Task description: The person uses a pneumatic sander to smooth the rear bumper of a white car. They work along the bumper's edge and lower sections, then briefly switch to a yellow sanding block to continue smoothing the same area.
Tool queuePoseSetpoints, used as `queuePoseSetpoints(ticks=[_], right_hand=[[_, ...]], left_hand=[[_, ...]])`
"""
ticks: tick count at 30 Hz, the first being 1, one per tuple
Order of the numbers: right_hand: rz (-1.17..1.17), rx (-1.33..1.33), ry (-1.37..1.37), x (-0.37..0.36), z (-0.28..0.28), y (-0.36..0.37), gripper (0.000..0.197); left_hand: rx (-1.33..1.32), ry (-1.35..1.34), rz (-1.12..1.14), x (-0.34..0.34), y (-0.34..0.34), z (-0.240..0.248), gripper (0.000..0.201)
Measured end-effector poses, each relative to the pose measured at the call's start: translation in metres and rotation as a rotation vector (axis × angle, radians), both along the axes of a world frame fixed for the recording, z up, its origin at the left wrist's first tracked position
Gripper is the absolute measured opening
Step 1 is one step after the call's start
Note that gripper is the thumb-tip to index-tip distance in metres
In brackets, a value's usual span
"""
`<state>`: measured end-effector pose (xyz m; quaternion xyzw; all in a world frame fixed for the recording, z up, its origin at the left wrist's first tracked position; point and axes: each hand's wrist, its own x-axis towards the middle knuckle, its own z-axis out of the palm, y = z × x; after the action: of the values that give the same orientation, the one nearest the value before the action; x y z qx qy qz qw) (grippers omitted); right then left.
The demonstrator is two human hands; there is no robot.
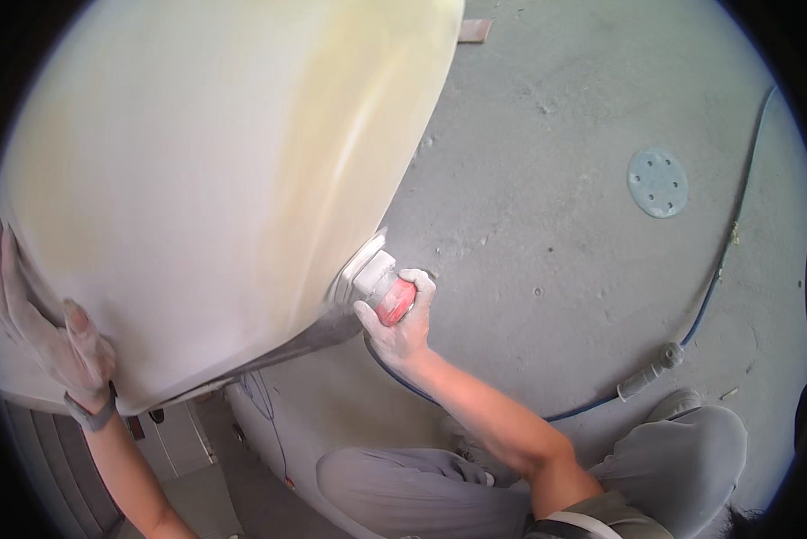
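Sanding seems the step now: my right hand (401,316) grips the red sander (383,289) against the panel (215,171) edge, left hand (48,332) spread flat on it, so I judge steady pressure comes next

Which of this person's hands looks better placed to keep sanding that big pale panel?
Probably the right hand: it already grips the red-bodied sander pressed against the cream panel's lower edge. The left hand lies flat on the panel's far side, apparently steadying it.
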<state>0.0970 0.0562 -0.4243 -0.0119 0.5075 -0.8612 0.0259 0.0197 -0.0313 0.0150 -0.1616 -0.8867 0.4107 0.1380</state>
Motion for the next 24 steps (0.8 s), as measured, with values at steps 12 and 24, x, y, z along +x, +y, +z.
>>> queuePoseSetpoints(ticks=[12, 24], right_hand=[[-0.024, -0.019, 0.157, -0.311, 0.011, 0.114, 0.063], [0.274, -0.130, -0.204, -0.279, 0.004, 0.117, 0.056]], left_hand=[[-0.069, 0.017, 0.041, -0.010, 0.026, -0.020, 0.074], [0.029, -0.009, 0.028, -0.013, 0.025, -0.028, 0.077]])
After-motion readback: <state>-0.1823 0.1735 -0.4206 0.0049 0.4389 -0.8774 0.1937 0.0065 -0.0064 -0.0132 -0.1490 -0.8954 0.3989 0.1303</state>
